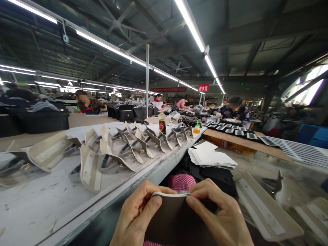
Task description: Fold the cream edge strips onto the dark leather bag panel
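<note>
My left hand (138, 212) pinches the top left edge of a dark leather-like bag panel (171, 217) between thumb and fingers. At the other end of that edge, my right hand (219, 210) has the same closed grip. The panel stands upright toward me, its pale upper rim running between the two thumbs; its lower part lies in shadow. Just behind it shows pink checked cloth (181, 181). Left of my hands, several curved beige bag panels (90, 167) with metal fittings and plastic-wrapped dark straps stand on a white-covered table (51, 208).
Beyond the panels are a dark-labelled bottle (162, 122) and a small orange glue bottle (196, 128). White sheets (211, 155) are stacked on the right, near more beige panels (268, 208). A co-worker (234, 111) sits at the right-hand bench; another person (89, 102) works at left. Black bags (43, 118) stand far left.
</note>
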`<state>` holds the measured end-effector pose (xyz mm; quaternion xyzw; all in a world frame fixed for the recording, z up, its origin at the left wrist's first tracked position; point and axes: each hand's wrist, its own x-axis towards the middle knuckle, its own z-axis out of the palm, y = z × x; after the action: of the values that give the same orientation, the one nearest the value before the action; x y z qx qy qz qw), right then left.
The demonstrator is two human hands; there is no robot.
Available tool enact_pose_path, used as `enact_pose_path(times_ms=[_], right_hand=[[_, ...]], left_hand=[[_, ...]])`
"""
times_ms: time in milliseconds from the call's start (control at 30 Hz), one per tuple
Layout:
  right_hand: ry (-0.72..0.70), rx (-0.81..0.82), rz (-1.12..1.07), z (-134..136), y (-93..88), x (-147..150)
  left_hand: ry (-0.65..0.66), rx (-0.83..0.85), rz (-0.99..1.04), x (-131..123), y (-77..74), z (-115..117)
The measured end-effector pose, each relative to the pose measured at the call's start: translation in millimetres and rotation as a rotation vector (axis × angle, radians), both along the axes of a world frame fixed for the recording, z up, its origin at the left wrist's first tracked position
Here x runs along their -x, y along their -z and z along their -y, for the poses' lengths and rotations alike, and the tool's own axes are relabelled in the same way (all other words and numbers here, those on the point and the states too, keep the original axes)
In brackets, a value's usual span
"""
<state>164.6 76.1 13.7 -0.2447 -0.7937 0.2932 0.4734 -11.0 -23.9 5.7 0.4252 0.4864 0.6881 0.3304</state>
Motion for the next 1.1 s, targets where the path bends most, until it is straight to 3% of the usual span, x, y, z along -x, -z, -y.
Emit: enact_pose_path(times_ms=[200, 367, 433, 567, 667, 833, 1000, 1100], right_hand=[[-0.017, -0.009, 0.022, -4, 2.9, 1], [0.003, -0.207, 0.06, -13, 3.4, 8], [0.009, -0.29, 0.138, -15, 2.3, 10], [-0.006, -0.411, 0.246, -14, 1.5, 14], [-0.006, -0.495, 0.306, -11, 1.7, 17], [0.106, -0.704, 0.258, -12, 12.1, 18], [0.066, -0.79, 0.265, -20, 30.3, 8], [0.103, -0.856, 0.341, -24, 29.9, -7]], left_hand=[[0.051, 0.002, 0.015, 0, 2.2, 1], [0.233, 0.012, 0.138, 13, 5.2, -8], [0.247, 0.093, 0.022, 17, 1.9, -13], [0.216, 0.221, -0.523, 13, -5.7, -23], [0.163, 0.225, -0.754, 4, -4.5, -29], [-0.018, 0.25, -0.734, -3, 8.6, -36], [-0.034, 0.198, -0.663, -1, 20.3, -37], [-0.132, 0.229, -0.73, 5, 25.6, -39]])
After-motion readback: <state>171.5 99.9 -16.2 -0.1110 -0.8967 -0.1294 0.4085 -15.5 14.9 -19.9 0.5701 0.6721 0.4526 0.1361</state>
